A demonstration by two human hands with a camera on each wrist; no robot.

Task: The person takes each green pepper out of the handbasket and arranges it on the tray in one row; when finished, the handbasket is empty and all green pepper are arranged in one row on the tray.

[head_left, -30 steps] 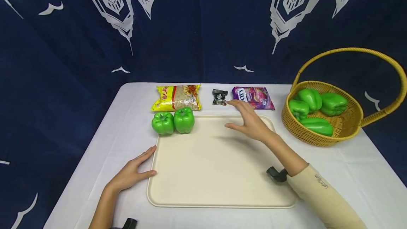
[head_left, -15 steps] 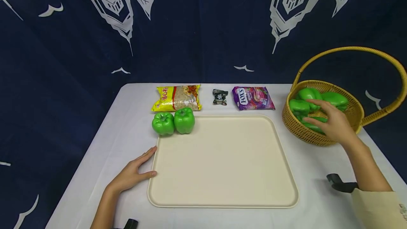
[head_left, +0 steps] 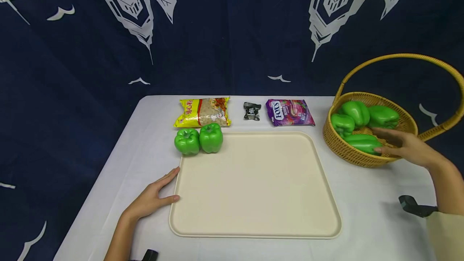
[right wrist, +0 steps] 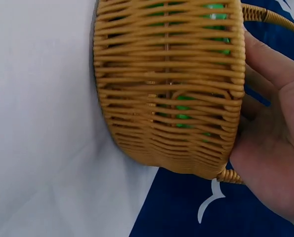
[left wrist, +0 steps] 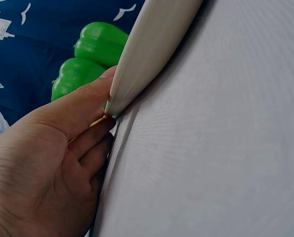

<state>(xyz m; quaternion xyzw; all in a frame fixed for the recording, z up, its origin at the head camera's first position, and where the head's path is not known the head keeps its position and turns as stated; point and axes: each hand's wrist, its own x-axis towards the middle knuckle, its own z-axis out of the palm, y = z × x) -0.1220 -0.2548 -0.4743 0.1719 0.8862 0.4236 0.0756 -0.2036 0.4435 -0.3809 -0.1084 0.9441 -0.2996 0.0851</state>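
Note:
My left hand (head_left: 150, 198) touches the left edge of a cream tray (head_left: 253, 188), thumb and fingers spread along it. In the left wrist view, the fingertips of that hand (left wrist: 53, 153) meet the tray rim (left wrist: 154, 44). My right hand (head_left: 413, 148) reaches over the near right rim of a wicker basket (head_left: 337, 150). Its thumb tip is right at the end of a green bell pepper (head_left: 362, 143) in the basket, with the fingers extended above. Several other green peppers (head_left: 355, 112) lie there too. The right wrist view shows the woven wall (right wrist: 166, 74) hiding most of them.
Two green bell peppers (head_left: 211, 137) stand side by side at the tray's far left corner. Behind the tray lie a yellow food packet (head_left: 204, 112), a small black wrapped packet (head_left: 251, 111) and a purple FOX'S bag (head_left: 290, 112). The basket's tall handle (head_left: 402, 56) arches over it.
My right hand has moved from over the tray's far side, right into the basket, then shifted further right toward its near rim. The left hand has stayed at the tray edge.

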